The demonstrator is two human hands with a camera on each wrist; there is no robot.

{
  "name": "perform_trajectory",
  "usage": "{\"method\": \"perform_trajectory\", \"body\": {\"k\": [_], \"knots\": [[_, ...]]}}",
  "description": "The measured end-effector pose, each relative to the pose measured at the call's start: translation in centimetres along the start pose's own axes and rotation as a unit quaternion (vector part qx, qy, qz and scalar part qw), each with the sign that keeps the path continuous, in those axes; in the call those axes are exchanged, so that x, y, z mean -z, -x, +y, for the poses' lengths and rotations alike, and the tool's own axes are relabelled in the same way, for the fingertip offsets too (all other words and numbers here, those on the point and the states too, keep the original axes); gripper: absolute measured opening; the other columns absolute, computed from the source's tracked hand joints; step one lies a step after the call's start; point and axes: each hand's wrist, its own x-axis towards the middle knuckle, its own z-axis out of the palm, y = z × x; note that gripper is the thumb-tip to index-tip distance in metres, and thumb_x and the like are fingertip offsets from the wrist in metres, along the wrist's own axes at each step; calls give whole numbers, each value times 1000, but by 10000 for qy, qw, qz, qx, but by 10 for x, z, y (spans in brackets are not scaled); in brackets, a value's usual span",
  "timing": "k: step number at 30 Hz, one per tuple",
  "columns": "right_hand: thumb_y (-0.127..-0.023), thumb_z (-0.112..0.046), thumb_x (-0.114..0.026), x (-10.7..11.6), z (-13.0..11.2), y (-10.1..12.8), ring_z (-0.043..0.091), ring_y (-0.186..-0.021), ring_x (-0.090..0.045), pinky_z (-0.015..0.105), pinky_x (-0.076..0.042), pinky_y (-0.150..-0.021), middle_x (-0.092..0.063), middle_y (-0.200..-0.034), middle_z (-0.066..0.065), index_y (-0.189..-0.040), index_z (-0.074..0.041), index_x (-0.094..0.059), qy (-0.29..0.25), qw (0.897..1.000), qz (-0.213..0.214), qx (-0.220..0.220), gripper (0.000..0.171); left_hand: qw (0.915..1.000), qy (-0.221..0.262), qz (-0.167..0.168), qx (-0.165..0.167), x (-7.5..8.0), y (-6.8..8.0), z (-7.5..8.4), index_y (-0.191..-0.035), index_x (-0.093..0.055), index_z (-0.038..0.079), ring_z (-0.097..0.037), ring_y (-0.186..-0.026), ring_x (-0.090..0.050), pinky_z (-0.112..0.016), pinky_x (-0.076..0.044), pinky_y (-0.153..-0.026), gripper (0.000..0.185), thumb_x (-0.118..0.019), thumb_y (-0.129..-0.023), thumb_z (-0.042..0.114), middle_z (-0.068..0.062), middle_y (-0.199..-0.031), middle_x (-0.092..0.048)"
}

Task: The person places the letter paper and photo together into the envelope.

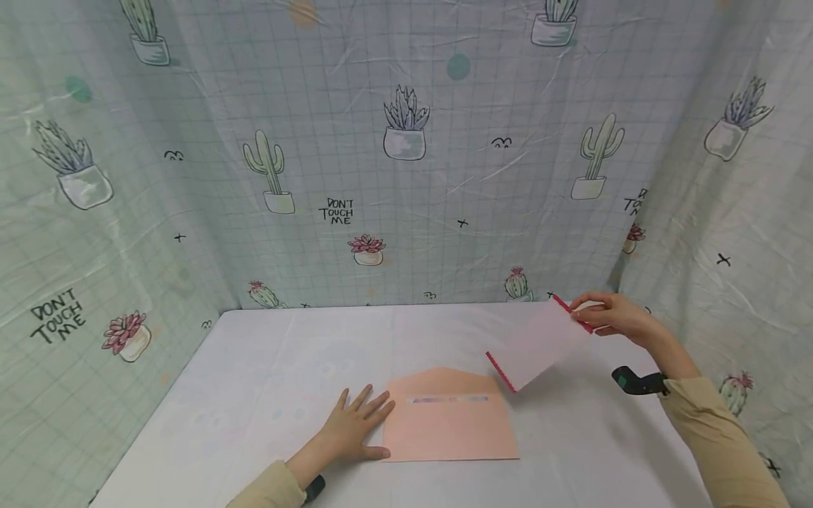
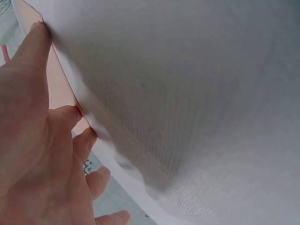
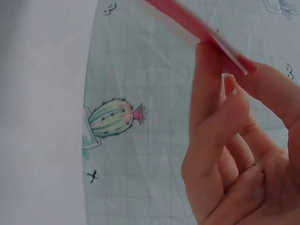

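A peach envelope (image 1: 447, 434) lies flat on the table with its pointed flap spread away from me. A thin shiny strip (image 1: 447, 400) runs across it below the flap. My left hand (image 1: 356, 427) rests at the envelope's left edge, fingers spread; in the left wrist view, the fingertips touch the envelope edge (image 2: 63, 84). Above the table, to the right of the envelope, my right hand (image 1: 616, 317) pinches a pale sheet (image 1: 533, 346) with red bands at two opposite ends. Thumb and fingers hold the red end (image 3: 206, 35), and the sheet hangs slanted toward the envelope's upper right corner.
The white-covered table (image 1: 286, 353) extends around the envelope. Behind it and on both sides hang curtains (image 1: 444, 190) printed with cacti. A dark wrist strap (image 1: 638, 382) is on the right wrist.
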Motion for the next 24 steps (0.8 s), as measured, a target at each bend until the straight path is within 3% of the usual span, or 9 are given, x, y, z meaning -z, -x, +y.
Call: {"method": "perform_trajectory", "body": {"k": [6,10,15,18,24], "knots": [[-88,-27,-55,-8,0,-5,7,-82,-61,29,-51,-74,-61,-94,-14,-134,-2,-32,-531,9982,-254,58,57,10000,-79,38,12,-1,-3,-1,-138,-34,18,-33,-133,-27,-61,-26,-101,76,-47,-78,63,-2,-145,-32],[-90,-23,-52,-16,8,-10,8,-81,-61,29,-52,-72,-61,-93,-14,-134,-3,-32,-806,9956,-393,288,52,9998,-173,44,42,-2,-5,-1,-138,-34,19,-32,-134,-26,-59,-26,-101,76,-46,-78,64,-1,-145,-32],[-90,-20,-52,-28,19,-14,11,-83,-60,33,-52,-74,-60,-94,-12,-123,-21,-42,-1060,9926,-383,454,34,9998,-179,80,7,-2,-6,-2,-137,-35,19,-32,-134,-26,-59,-26,-101,76,-47,-77,64,-2,-144,-33],[-90,-20,-53,-36,24,-18,14,-86,-59,35,-52,-76,-58,-98,-4,-121,-22,-42,-1018,9934,-342,410,33,9999,-155,34,10,-1,-7,-2,-137,-35,18,-32,-134,-25,-59,-26,-102,76,-47,-77,64,-2,-145,-32],[-87,-22,-57,-48,34,-22,24,-88,-57,41,-54,-75,-52,-109,25,-124,-3,-37,-681,9968,-122,387,47,9999,73,-64,-27,0,-8,-3,-137,-35,17,-33,-135,-23,-59,-24,-103,78,-50,-76,63,-3,-144,-33]]}}
